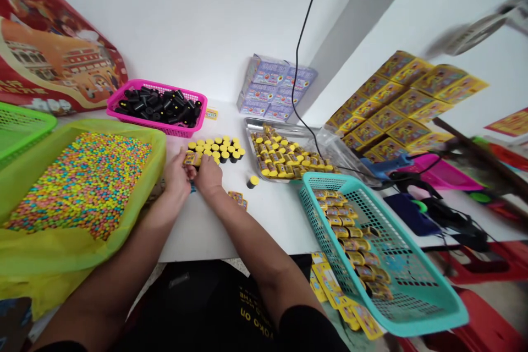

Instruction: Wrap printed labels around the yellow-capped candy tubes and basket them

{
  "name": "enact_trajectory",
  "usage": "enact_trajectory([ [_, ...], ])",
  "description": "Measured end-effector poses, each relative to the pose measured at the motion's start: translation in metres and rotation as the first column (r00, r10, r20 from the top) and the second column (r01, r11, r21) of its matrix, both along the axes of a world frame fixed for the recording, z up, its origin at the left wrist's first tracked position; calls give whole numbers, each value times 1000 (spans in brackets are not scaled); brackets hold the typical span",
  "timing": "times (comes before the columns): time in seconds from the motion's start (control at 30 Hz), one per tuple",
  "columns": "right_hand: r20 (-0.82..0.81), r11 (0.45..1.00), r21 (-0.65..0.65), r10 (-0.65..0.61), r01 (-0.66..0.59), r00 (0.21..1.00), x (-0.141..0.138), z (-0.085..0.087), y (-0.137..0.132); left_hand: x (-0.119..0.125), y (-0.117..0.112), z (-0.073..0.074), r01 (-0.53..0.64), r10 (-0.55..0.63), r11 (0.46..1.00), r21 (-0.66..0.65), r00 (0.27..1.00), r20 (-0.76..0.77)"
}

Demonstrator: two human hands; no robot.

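Observation:
Both hands meet over the white table (268, 225). My left hand (176, 174) is closed on a small yellow-labelled cylinder (191, 158), holding it near its printed side. My right hand (208, 172) is closed at the cylinder's right end; its fingertips are partly hidden. Just behind the hands stands a cluster of black cylinders with yellow caps (223, 147). One more yellow-capped cylinder (252, 181) stands alone to the right. Beside my right wrist lie some small printed labels (238, 198).
At left is a yellow-lined tub (154, 146) of coloured candies. A pink basket (181, 131) holds black cylinders. To the right are a metal tray (249, 135) and a teal basket (437, 291), both with labelled cylinders. Boxes (270, 88) stand against the wall; a black cable (297, 49) hangs down.

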State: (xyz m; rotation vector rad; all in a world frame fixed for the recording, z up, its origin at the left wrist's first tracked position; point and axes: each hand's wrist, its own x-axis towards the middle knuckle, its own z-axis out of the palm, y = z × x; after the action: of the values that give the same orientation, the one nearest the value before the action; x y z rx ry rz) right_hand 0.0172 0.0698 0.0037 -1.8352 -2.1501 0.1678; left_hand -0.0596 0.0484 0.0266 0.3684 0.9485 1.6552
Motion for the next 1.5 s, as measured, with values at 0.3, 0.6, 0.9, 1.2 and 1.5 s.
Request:
enact_trajectory([
  [0.3, 55, 998, 10, 69, -69, 996, 1, -3, 4, 1, 2, 0, -43, 44, 999, -21, 999, 29],
  [0.6, -249, 996, 59, 81, -68, 965, 20, -15, 8, -2, 1, 3, -36, 42, 998, -58, 994, 100],
  [0.9, -664, 995, 13, 84, -101, 743, 50, -15, -13, 4, -1, -3, 41, -38, 997, -58, 998, 44],
  [1.2, -696, 942, 334, 264, -24, 667, 91, 14, -63, 24, -20, -12, 292, -283, 954, 70, 952, -118],
  [1.5, -962, 984, 129, 95, 120, 254, 115, 10, -70, 36, -33, -10, 457, -412, 886, 77, 852, -323],
])
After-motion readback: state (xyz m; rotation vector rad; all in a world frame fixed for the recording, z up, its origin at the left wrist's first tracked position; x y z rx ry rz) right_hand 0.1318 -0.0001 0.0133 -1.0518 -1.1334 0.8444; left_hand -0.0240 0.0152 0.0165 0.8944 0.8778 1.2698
